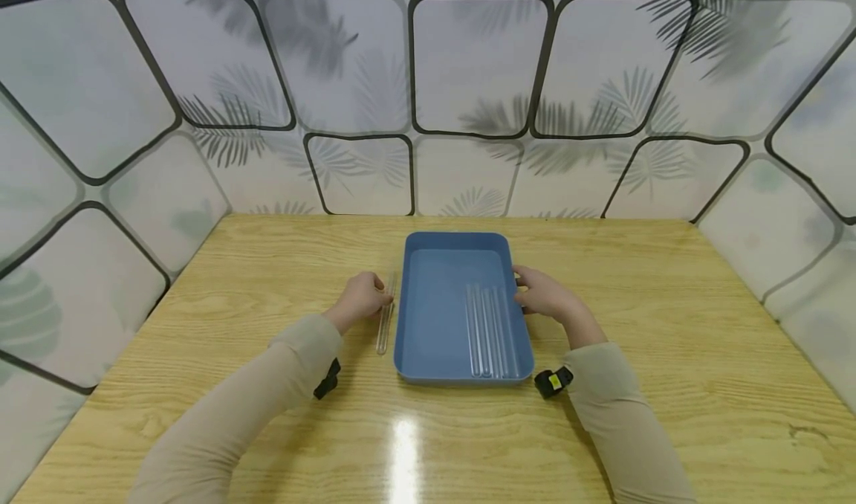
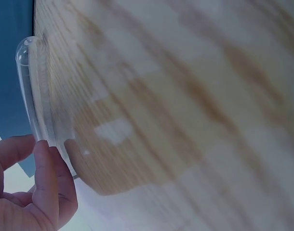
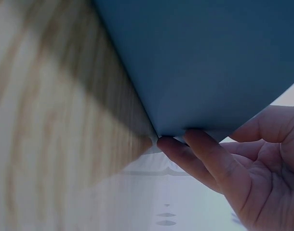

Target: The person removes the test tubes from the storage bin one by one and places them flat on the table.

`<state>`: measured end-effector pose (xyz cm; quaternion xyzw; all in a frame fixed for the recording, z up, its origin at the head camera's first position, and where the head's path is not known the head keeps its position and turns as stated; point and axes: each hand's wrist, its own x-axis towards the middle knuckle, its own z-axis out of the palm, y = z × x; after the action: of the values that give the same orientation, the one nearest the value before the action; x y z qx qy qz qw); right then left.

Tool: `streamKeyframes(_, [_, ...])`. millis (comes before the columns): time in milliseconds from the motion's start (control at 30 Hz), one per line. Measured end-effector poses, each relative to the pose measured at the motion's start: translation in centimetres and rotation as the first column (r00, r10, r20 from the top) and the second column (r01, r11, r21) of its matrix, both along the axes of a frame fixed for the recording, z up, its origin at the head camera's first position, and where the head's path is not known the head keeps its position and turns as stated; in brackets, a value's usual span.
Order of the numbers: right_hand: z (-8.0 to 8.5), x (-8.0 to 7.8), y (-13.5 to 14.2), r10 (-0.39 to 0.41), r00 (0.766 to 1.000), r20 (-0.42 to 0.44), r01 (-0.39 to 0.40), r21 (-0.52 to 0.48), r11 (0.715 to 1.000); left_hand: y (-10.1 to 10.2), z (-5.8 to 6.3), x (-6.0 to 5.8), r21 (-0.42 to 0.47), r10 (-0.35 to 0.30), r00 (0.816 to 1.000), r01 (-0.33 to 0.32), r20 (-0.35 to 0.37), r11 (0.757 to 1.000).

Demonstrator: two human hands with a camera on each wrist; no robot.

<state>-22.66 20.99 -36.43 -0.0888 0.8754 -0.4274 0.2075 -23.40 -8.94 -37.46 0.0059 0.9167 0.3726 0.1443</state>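
With its thumb and fingers, my left hand (image 1: 362, 296) pinches a clear test tube (image 1: 384, 331) just left of the blue tray (image 1: 428, 370). In the left wrist view the test tube (image 2: 25, 86) points its rounded end away from the fingers, close over the wooden surface. Several more clear test tubes (image 1: 487, 333) lie side by side in the right half of the tray. At the tray's right side, my right hand (image 1: 545, 296) touches the outer wall. The right wrist view shows its extended fingers (image 3: 209, 156) against that blue wall (image 3: 200, 72).
Tray and hands are over a light wooden table (image 1: 267, 266). Patterned panels (image 1: 361, 65) with dark outlines and leaf prints rise behind it and at both sides. A dark wrist device (image 1: 553, 382) with a yellow mark sits by the right sleeve.
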Motion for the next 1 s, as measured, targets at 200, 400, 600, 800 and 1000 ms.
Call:
streamKeyframes(200, [-0.1, -0.1, 0.0, -0.003, 1.0, -0.003, 0.003, 0.007, 1.0, -0.1, -0.2, -0.1, 0.009, 0.006, 1.0, -0.006, 0.003, 1.0])
streamKeyframes(400, [0.0, -0.1, 0.0, -0.002, 1.0, -0.007, 0.002, 0.009, 1.0, -0.3, -0.2, -0.1, 0.003, 0.01, 1.0, -0.01, 0.005, 1.0])
streamKeyframes(600, [0.1, 0.0, 0.0, 0.0, 1.0, -0.011, 0.0, 0.008, 1.0, -0.6, 0.1, -0.1, 0.001, 0.016, 1.0, -0.016, -0.005, 1.0])
streamKeyframes(800, [-0.1, -0.1, 0.0, 0.005, 1.0, -0.003, -0.005, 0.007, 1.0, -0.8, 0.8, -0.2, 0.076, 0.026, 1.0, -0.025, -0.005, 0.997])
streamKeyframes(1000, [-0.1, 0.0, 0.0, 0.007, 1.0, -0.002, -0.007, 0.003, 1.0, -0.9, 1.3, -0.3, 0.152, 0.035, 0.999, -0.036, 0.011, 0.988])
